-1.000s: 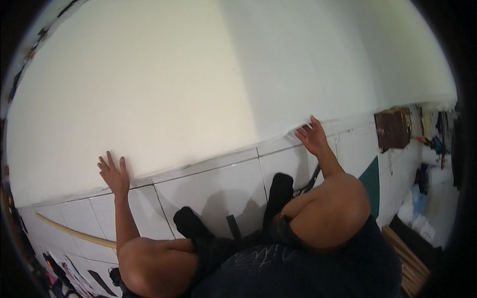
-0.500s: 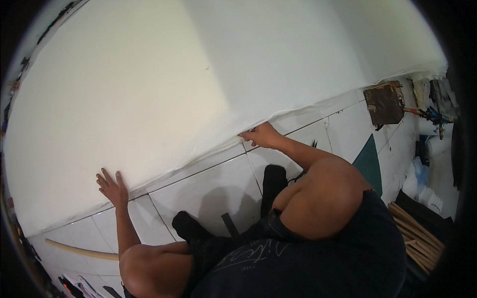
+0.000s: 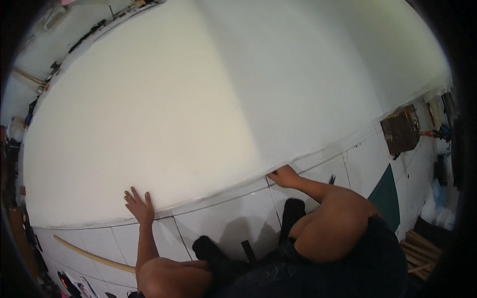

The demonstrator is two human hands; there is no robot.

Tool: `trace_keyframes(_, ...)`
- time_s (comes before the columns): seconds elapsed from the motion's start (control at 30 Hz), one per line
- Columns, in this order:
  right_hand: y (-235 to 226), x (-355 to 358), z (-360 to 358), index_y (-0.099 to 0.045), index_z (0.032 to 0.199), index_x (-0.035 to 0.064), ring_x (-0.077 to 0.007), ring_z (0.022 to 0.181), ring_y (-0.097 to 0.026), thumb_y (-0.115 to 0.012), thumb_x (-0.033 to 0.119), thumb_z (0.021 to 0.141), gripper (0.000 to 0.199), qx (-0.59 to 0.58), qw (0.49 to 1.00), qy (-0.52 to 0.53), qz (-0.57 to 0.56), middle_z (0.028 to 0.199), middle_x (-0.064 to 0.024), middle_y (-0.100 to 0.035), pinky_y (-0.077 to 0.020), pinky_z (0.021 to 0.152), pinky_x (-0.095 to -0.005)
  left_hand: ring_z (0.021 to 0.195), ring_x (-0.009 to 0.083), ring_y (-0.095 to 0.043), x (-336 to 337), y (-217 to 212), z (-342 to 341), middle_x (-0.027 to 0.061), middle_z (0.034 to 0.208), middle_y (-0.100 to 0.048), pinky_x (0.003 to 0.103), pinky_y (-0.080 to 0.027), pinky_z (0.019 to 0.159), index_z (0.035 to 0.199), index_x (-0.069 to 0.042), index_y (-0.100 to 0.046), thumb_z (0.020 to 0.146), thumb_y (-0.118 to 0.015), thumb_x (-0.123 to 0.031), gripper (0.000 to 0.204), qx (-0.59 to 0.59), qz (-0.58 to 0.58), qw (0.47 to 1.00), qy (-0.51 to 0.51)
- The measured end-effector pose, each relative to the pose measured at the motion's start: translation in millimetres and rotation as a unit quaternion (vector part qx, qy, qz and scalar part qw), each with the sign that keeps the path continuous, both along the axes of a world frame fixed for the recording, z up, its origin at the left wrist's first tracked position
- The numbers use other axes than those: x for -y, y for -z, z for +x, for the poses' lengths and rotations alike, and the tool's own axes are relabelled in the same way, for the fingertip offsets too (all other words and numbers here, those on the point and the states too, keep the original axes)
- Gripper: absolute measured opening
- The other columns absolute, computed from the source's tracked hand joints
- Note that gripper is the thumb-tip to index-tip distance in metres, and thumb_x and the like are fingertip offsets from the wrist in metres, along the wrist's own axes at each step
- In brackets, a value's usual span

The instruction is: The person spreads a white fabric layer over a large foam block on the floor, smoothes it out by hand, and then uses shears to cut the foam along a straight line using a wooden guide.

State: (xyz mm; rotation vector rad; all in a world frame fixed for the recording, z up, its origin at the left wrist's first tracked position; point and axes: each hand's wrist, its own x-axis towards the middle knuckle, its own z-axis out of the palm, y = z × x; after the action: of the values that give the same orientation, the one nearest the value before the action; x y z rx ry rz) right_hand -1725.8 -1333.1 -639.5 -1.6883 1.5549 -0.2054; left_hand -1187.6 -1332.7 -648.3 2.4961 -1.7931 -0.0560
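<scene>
A broad off-white sheet of cloth-like material covers most of the floor before me, with thin layered edges along its near side. My left hand lies flat on it near that edge, fingers spread. Farther right, my right hand is at the near edge with its fingers curled in. A small dark bit shows at its fingertips; what it is, and whether the cloth is pinched too, I cannot make out.
White floor tiles run along the near edge. A curved wooden strip lies at left. To the right are a brown square object, a dark green triangular piece and several wooden sticks. A black pointed thing shows beside my right forearm.
The view has shifted, so the cloth, floor and both hands appear lower and farther right. My left hand stays flat on the cloth and my right hand stays at its near edge.
</scene>
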Motion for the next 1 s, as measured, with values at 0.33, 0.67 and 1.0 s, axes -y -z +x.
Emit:
trace_keyframes(0.33, -109, 97, 10, -0.057, 0.095, 0.0052, -0.0224, 0.072, -0.060, -0.061, 0.023, 0.086, 0.021, 0.043, 0.996, -0.067, -0.043, 0.077, -0.0080, -0.062, -0.0476, 0.066, -0.0329, 0.136, 0.0451, -0.013, 0, -2, -12, 0.0268, 0.148, -0.013, 0.056, -0.010, 0.109, 0.144, -0.005, -0.023, 0.093, -0.045, -0.043, 0.067, -0.014, -0.024, 1.000, 0.011)
trace_keyframes(0.67, -43, 228, 56, -0.047, 0.126, 0.0044, -0.0325, 0.117, -0.048, -0.047, 0.001, 0.083, 0.044, -0.171, 0.929, -0.205, -0.256, 0.132, -0.0165, -0.044, -0.0438, 0.095, -0.0395, 0.136, 0.0443, -0.013, 2, -2, -8, 0.0283, 0.147, -0.014, 0.057, -0.009, 0.108, 0.143, -0.004, -0.025, 0.088, -0.050, -0.047, 0.074, -0.030, -0.046, 0.998, -0.005)
trace_keyframes(1.0, -29, 221, 62, -0.052, 0.081, -0.0017, -0.0340, 0.074, -0.057, -0.053, 0.000, 0.076, 0.005, -0.223, 0.902, -0.164, -0.332, 0.079, -0.0179, -0.052, -0.0495, 0.063, -0.0424, 0.135, 0.0453, -0.017, 1, -15, -8, 0.0294, 0.145, -0.019, 0.057, -0.009, 0.108, 0.141, -0.003, -0.030, 0.085, -0.053, -0.045, 0.073, -0.037, -0.074, 0.997, -0.001)
